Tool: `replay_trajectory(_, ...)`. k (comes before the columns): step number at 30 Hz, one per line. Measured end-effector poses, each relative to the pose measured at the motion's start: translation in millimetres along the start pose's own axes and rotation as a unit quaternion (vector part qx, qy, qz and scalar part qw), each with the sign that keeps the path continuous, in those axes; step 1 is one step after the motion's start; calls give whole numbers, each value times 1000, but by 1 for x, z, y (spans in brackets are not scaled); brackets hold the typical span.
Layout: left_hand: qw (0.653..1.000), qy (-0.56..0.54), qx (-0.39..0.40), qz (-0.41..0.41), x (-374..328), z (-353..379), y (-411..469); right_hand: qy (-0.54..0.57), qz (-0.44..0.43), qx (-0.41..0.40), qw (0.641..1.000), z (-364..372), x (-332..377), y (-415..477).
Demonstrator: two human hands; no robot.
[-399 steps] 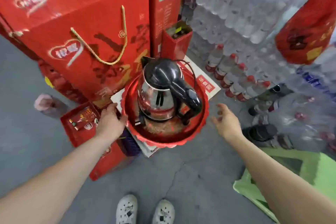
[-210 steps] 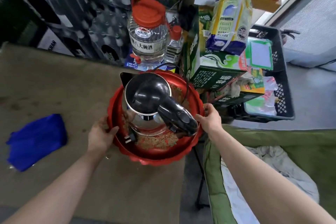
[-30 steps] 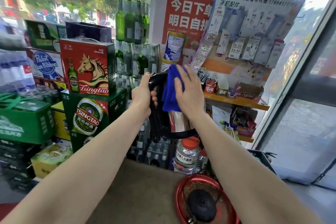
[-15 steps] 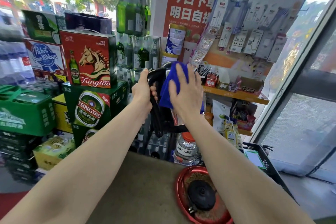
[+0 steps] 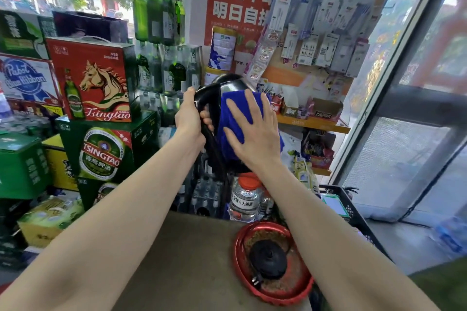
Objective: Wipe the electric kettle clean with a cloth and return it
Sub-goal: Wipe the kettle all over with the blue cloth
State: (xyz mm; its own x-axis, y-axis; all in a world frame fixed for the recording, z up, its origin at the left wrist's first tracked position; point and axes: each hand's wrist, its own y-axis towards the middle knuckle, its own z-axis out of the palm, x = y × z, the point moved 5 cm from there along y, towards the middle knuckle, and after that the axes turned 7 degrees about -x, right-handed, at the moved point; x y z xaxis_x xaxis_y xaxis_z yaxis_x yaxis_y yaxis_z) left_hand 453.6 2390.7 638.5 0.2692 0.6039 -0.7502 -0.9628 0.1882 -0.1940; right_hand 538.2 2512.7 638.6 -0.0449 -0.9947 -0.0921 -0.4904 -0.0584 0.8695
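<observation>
Head view, nearest first: brown worktop (image 5: 182, 260) at the bottom, carrying a red tray (image 5: 274, 295) at its right edge. Black kettle base (image 5: 267, 259) seated in that tray, plug lying just beside it on the near side, grit-like debris spread over the tray floor. Two bare forearms reaching up and away from the worktop.

Farther out, held in the air well above the tray: the electric kettle (image 5: 228, 83), mostly hidden, only its black lid and handle clearly showing. Left hand (image 5: 189, 121) wrapped around the black handle, fingers (image 5: 206, 118) curled shut on it. Right hand (image 5: 252, 134) spread flat, fingers extended and splayed, pressing a blue cloth (image 5: 242, 106) against the near side of the kettle body; no pinch on the cloth, only palm pressure.

Behind and below the kettle: a clear jug with a red cap (image 5: 244, 199), then stacked beer cartons (image 5: 98, 81) at the left and a shelf of small packets (image 5: 313, 124) at the right.

Likely risks, judged from this pose: cloth slipping out from under the flat palm and dropping toward the jug, since nothing grips it; kettle twisting in the one-handed hold under sideways wiping pressure; kettle swinging into the crowded shelf just beyond; debris in the tray soiling the wiped bottom on return.
</observation>
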Motion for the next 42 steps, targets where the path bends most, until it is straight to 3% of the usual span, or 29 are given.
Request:
replay_trajectory(1,1000,6,0,1,2,1,1,28,15,-4,999,-2,-11,2)
replay_trajectory(5,999,30,-1,11,9,3,-2,139,239,1,961,-9,-36,21)
replay_trajectory(6,1000,28,1,9,9,5,-4,99,217,-1,971,-11,-29,23)
replay_trajectory(8,1000,10,5,0,7,7,-4,4,62,5,998,-9,-8,15)
replay_trajectory(10,1000,4,6,-8,6,7,-2,-34,-75,5,997,-3,-3,-1)
replay_trajectory(11,1000,7,6,-9,6,5,-1,-29,-100,4,995,-1,-6,-6)
replay_trajectory(13,1000,13,12,-6,5,4,1,14,-65,-3,998,-4,-15,3)
replay_trajectory(16,999,38,22,-6,6,4,0,63,95,7,993,-8,-20,37)
replay_trajectory(17,999,39,22,-8,6,4,0,58,111,13,992,-8,-17,44)
replay_trajectory(23,999,-51,-1,-5,-9,-5,0,-33,-101,16,994,3,8,-11)
replay_trajectory(25,998,-63,-6,-9,-10,-11,2,-16,-110,14,994,6,0,-23)
replay_trajectory(27,998,-68,-2,-18,-6,-17,2,33,-59,4,998,3,-9,-15)
replay_trajectory(29,996,-79,8,-25,-3,-21,1,102,55,12,993,-1,-20,4)
replay_trajectory(31,996,-86,11,-31,0,-22,0,170,201,31,964,1,-35,22)
replay_trajectory(33,995,-89,4,-39,3,-20,-2,152,269,44,950,0,-35,31)
replay_trajectory(36,995,-87,-3,-43,9,-14,-6,18,150,63,986,2,-2,21)
replay_trajectory(39,997,-57,1,-43,14,-15,-6,14,31,73,997,9,6,7)
replay_trajectory(40,998,-46,4,-43,14,-17,-5,45,38,73,996,11,-4,10)
replay_trajectory(42,999,-26,13,-40,15,-22,-5,138,156,84,974,9,-30,21)
